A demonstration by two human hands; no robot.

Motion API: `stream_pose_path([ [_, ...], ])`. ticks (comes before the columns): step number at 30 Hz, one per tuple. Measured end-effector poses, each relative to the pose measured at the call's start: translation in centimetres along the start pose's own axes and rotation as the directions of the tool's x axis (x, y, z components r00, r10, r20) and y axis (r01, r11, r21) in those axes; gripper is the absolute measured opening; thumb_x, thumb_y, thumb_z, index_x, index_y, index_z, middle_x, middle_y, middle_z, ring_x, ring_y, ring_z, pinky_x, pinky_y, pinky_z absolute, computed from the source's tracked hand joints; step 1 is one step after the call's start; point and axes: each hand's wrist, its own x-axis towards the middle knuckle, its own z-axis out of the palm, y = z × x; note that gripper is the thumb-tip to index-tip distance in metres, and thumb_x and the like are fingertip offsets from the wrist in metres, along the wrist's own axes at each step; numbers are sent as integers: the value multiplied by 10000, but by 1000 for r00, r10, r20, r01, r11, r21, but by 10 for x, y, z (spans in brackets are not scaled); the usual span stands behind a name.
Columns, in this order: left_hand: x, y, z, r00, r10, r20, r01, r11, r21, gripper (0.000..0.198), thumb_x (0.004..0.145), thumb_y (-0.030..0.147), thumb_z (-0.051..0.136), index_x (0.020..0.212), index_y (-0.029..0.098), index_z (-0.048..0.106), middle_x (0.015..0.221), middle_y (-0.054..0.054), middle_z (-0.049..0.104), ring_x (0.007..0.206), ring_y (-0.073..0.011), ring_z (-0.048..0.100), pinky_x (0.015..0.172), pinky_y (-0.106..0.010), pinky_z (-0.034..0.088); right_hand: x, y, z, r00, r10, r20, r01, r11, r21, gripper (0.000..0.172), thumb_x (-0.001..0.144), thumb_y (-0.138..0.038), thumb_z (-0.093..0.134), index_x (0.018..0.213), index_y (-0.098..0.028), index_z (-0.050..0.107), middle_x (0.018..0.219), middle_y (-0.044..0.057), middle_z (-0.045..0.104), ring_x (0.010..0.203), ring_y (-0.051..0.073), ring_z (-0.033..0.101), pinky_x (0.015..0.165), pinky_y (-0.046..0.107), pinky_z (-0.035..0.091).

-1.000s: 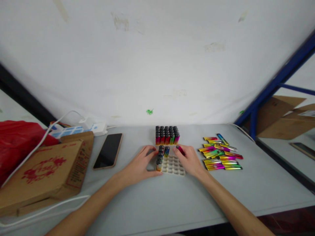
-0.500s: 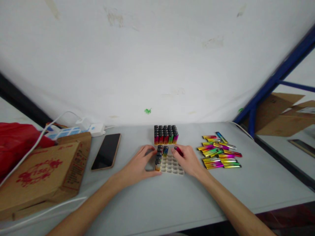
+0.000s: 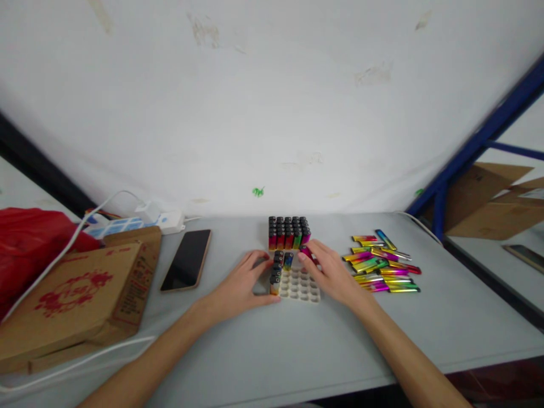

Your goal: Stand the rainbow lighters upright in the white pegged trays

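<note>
Both forearms come in from the bottom edge over the grey table [image 3: 272,351], the left from the lower left and the right from the lower right, and they converge on a white holed tray [image 3: 302,288] at the middle.

The left hand [image 3: 240,283] lies palm down on the table just beside the tray's left side. Its thumb is near the tray's near corner and its fingers are loosely spread and curved towards the far left corner; it closes on nothing.

The right hand [image 3: 334,273] is raised slightly over the tray's far right corner, wrist low and fingers stretched forward. It pinches a magenta lighter [image 3: 305,252] between thumb and fingertips. That lighter is just above the tray's far edge and close to the packed block beyond.

A column of standing lighters [image 3: 275,273] fills the tray's left side, and one more [image 3: 288,260] stands beside it at the far end; the other holes are bare.

Right of the tray lies a loose pile of rainbow lighters [image 3: 380,265]. Left of the hands are a dark phone [image 3: 187,259] lying flat and a cardboard box [image 3: 76,294].

Behind the tray stands a full block of lighters [image 3: 288,232], black caps up. At the far left are a red bag [image 3: 25,241] and a power strip [image 3: 127,225].
</note>
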Motion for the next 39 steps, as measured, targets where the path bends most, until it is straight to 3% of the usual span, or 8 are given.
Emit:
stream_pose_path([
  [3, 0, 0, 0, 1000, 6, -2, -6, 1000, 2, 739, 903, 589, 983, 1499, 240, 718, 1557, -163, 640, 1492, -403, 602, 1316, -577, 527, 0, 1, -4, 999, -47, 14, 48, 997, -55, 405, 1209, -527, 479, 933, -261, 609, 1012, 101, 728, 912, 256, 684, 853, 367, 549],
  [8, 0, 1, 1, 1000, 4, -1, -4, 1000, -4, 773, 891, 572, 997, 1511, 212, 707, 1538, -170, 640, 1490, -401, 604, 1320, -568, 523, -2, 3, -3, 994, 28, 109, -26, 999, -22, 414, 1206, -534, 526, 928, -247, 634, 833, 46, 757, 736, 223, 689, 715, 321, 485],
  [14, 0, -1, 2, 1000, 20, -19, -21, 1000, -22, 739, 884, 534, 1010, 1494, 235, 718, 1543, -155, 647, 1491, -398, 605, 1310, -568, 529, -5, 6, 7, 981, 13, 191, -4, 999, -50, 406, 1199, -462, 588, 852, -252, 599, 704, 11, 734, 608, 192, 654, 619, 294, 413],
  [19, 0, 0, 2, 999, 26, -24, -27, 999, -45, 729, 901, 544, 994, 1509, 261, 708, 1544, -142, 645, 1502, -391, 592, 1310, -572, 527, -3, 3, 10, 979, 12, 206, 39, 969, -244, 306, 1204, -406, 617, 956, -238, 678, 840, 54, 809, 680, 210, 712, 643, 302, 421],
  [25, 1, -1, 2, 999, 19, -26, -19, 1000, -23, 729, 882, 529, 1008, 1483, 227, 729, 1542, -157, 653, 1496, -398, 606, 1310, -564, 533, 7, -20, 12, 936, 178, 304, 14, 844, -536, 275, 1209, -406, 628, 1139, -182, 772, 1001, 144, 872, 860, 291, 825, 719, 328, 488],
  [29, 1, -3, 2, 999, 34, -42, -34, 999, -1, 703, 873, 530, 1010, 1458, 239, 750, 1517, -149, 677, 1464, -401, 636, 1288, -558, 560, 11, -24, 14, 930, 165, 328, 40, 841, -539, 302, 1205, -429, 633, 1115, -195, 802, 1020, 137, 874, 900, 281, 829, 761, 318, 510],
  [35, 1, -4, 3, 999, 26, -43, -25, 1000, 19, 699, 887, 546, 990, 1470, 243, 751, 1533, -151, 676, 1470, -413, 638, 1286, -569, 564, -4, 10, -18, 980, 89, 177, -25, 943, -332, 461, 1234, -546, 511, 1064, -218, 788, 980, 82, 838, 878, 244, 791, 817, 334, 561],
  [39, 1, -6, 4, 999, 30, -42, -29, 999, 14, 682, 920, 553, 957, 1486, 241, 737, 1547, -161, 666, 1488, -414, 633, 1288, -572, 562, -44, 59, -64, 999, 29, -44, -47, 876, -480, 473, 1189, -590, 534, 1351, -227, 790, 1372, 181, 789, 1320, 358, 732, 1193, 530, 555],
])
